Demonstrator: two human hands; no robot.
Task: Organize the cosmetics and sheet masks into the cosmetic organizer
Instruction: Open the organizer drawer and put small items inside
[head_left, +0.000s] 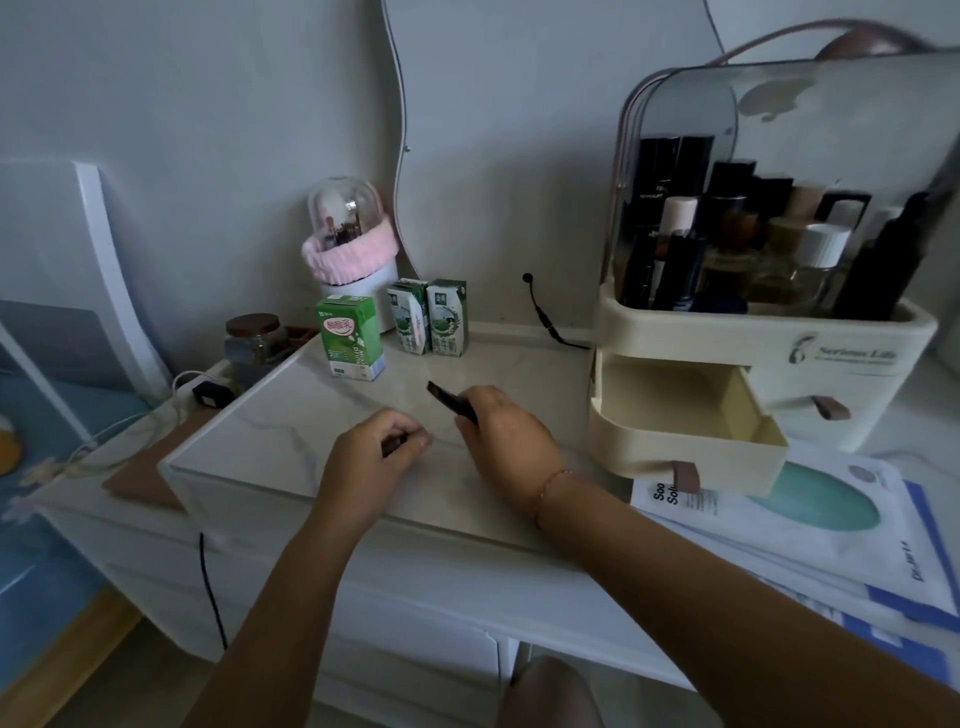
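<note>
step: collecting loose cosmetics | right hand (501, 434) grips dark stick (450, 400) | left hand (371, 449) curls round small dark item (394, 446) | next: likely carry these 2 to drawer (691, 449), standing open

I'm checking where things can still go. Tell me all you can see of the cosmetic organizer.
The cosmetic organizer is a cream, plastic-looking box standing upright on the pale tabletop. A clear domed cover with a pinkish handle rises over its top tray, crowded with dark bottles and tubes. Below, the left drawer is pulled out and looks empty, overhanging the sheet masks; the right drawer is shut.
</note>
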